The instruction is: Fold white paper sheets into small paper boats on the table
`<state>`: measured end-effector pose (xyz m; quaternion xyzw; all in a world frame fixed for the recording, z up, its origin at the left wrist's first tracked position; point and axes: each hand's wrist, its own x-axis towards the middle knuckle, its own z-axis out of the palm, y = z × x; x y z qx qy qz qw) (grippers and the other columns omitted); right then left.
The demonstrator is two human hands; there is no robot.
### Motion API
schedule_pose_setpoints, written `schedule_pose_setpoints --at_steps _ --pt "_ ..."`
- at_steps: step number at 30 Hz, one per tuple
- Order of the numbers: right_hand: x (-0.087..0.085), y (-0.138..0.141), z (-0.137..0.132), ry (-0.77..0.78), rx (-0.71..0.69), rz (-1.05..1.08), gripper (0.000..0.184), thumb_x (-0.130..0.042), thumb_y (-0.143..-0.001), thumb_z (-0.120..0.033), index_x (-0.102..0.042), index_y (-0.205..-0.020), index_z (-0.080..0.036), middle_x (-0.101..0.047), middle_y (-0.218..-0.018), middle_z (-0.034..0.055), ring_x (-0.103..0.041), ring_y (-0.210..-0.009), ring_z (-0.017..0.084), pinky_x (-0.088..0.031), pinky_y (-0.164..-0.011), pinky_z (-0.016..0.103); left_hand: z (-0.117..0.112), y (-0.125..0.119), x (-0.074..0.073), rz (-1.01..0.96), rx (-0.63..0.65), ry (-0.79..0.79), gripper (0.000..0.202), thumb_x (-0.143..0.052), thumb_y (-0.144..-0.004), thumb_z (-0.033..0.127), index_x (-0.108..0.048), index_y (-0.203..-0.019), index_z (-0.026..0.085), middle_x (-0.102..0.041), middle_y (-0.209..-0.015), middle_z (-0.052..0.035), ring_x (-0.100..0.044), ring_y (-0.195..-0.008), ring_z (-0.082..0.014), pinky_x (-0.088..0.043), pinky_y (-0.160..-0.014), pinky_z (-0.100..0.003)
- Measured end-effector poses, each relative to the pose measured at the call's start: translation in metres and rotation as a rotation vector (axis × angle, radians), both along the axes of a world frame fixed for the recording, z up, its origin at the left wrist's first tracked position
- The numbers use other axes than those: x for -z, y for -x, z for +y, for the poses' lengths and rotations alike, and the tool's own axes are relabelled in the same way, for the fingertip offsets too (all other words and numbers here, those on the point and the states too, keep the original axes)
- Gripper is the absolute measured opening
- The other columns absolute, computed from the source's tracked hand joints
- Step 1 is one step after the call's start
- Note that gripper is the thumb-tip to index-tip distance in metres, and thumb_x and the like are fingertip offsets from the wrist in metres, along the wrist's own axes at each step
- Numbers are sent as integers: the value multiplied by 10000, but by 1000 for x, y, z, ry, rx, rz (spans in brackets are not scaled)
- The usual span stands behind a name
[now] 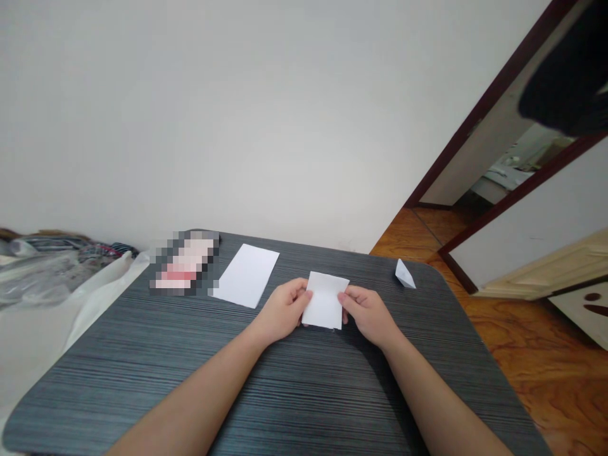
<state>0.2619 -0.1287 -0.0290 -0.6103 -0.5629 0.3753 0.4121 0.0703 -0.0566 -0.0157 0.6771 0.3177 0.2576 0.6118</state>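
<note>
The person's left hand (281, 311) and right hand (373, 315) hold together one small white paper (325, 301), which is over the middle part of the dark counter (304, 392); whether it touches the surface, I cannot tell. The fingers of both hands are grasping this paper by its left and right edges, with the thumbs lying on top. To the left and a little farther lies a bigger white sheet (247, 277), flat. Beside it, more to the left, is a blurred item (187, 261). On the far right there stands a folded white paper piece (405, 275), well apart from the hands.
</note>
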Motion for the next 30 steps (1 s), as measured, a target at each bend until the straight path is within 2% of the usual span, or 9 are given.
schedule_pose_setpoints --at_steps 2,5,8,13,21,27,30 --pt "2 1 0 -6 -13 78 242 -455 -882 -341 -615 -821 -170 -561 -566 -12 -516 -503 120 -409 -529 238 0 0 1 -34 15 33 298 -410 -870 363 -534 -1051 162 -503 -515 35 -430 -409 -92 -311 -392 -190" --pt "4 2 0 -39 -17 178 229 -492 -859 -309 -605 -1014 -183 -573 -618 -12 -530 -525 126 -426 -528 248 2 0 2 -55 3 64 286 -413 -866 356 -547 -1034 168 -518 -523 28 -447 -409 -89 -322 -394 -189" --pt "4 2 -1 -64 -12 165 223 -497 -848 -272 -646 -991 -188 -626 -708 15 -568 -602 139 -451 -588 268 4 1 4 -94 -8 102 248 -418 -854 332 -568 -957 163 -539 -562 16 -480 -440 -89 -350 -414 -190" --pt "0 -1 -2 -91 6 -7 255 -474 -828 -175 -699 -938 -221 -683 -869 25 -602 -782 164 -442 -735 290 5 1 6 -133 18 139 218 -400 -850 277 -566 -915 153 -557 -543 9 -506 -461 -101 -380 -436 -199" --pt "0 -1 -2 -153 -19 -39 284 -455 -825 -161 -693 -965 -229 -683 -956 32 -613 -837 178 -457 -761 307 4 1 5 -117 17 132 294 -390 -883 372 -525 -1008 142 -574 -529 7 -503 -422 -97 -376 -411 -194" --pt "-1 -3 -2 -208 -76 -55 303 -458 -832 -145 -709 -961 -257 -673 -988 30 -608 -902 183 -453 -819 324 6 1 8 -145 35 154 288 -380 -891 353 -538 -992 134 -587 -548 -12 -536 -456 -111 -397 -426 -203" --pt "-1 -3 -1 -236 -83 -69 316 -457 -840 -138 -704 -987 -268 -669 -1005 28 -606 -915 183 -451 -825 325 6 1 9 -199 9 191 331 -371 -893 367 -497 -1105 146 -581 -580 -7 -557 -480 -122 -415 -431 -212"
